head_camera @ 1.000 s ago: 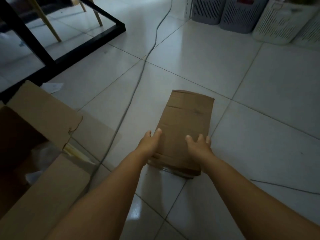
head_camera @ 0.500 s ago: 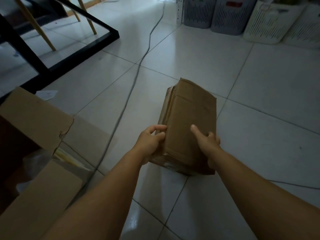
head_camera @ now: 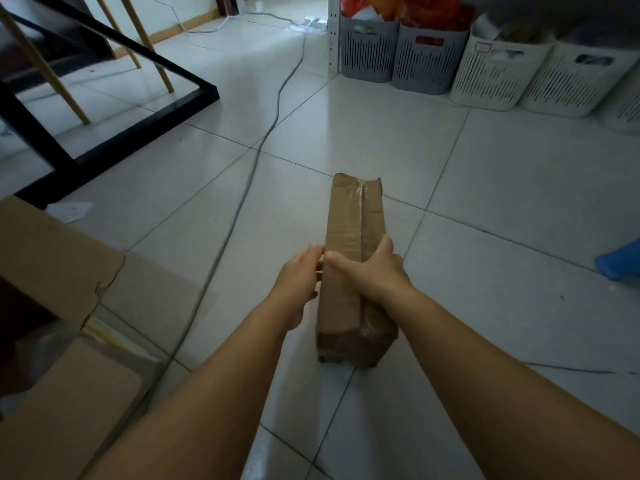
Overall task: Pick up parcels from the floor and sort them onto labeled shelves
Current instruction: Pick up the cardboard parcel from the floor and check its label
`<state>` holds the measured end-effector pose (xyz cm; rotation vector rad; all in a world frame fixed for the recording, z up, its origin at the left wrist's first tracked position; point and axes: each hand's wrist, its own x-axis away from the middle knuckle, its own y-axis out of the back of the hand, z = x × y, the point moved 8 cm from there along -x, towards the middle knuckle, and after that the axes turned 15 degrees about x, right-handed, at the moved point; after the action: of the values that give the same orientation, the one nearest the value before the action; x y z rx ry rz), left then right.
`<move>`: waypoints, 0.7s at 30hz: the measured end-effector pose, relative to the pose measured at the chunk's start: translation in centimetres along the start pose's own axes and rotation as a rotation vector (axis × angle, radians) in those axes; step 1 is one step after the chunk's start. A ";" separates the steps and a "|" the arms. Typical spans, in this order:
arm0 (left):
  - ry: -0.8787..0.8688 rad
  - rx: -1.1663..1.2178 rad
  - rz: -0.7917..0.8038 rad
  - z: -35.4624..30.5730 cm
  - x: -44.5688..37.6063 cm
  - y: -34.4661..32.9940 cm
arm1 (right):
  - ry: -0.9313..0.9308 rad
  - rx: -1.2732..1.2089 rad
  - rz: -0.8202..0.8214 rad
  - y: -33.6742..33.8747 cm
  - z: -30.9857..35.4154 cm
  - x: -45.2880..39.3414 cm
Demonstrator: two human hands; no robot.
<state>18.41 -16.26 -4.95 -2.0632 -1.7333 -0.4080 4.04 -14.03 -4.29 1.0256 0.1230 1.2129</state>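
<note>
A long brown cardboard parcel (head_camera: 349, 216) with clear tape along its narrow face is held on edge above the white tiled floor, its narrow side turned up. My right hand (head_camera: 372, 268) lies over that top side, with the thumb across it and the fingers down the right face. My left hand (head_camera: 299, 273) presses flat against the parcel's left face. The parcel's wide faces and any label are hidden from me.
A big open cardboard box (head_camera: 52, 271) stands at the left. A grey cable (head_camera: 242, 199) runs across the floor. Grey bins (head_camera: 398, 53) and white bins (head_camera: 533, 74) line the far right. A black table frame (head_camera: 114, 133) is at far left, a blue object (head_camera: 620, 261) at the right edge.
The parcel lay flat on the floor under both hands; it has been lifted and turned onto its edge, narrow taped side up. The view has tilted up toward the bins.
</note>
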 end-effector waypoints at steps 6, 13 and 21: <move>0.049 0.033 0.021 0.4 0.7 -1.1 | -0.083 0.283 -0.029 0.3 -1.7 -0.1; -0.021 0.029 0.035 -0.1 0.6 -1.0 | -0.118 0.083 -0.052 2.6 -3.6 0.0; -0.097 -0.045 -0.122 -0.3 0.0 3.0 | -0.018 -0.569 0.176 3.5 -3.2 0.5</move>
<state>21.41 -16.81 -5.02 -2.0455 -1.9314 -0.3925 -0.12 -11.78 -3.46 0.5540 -0.3191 1.2942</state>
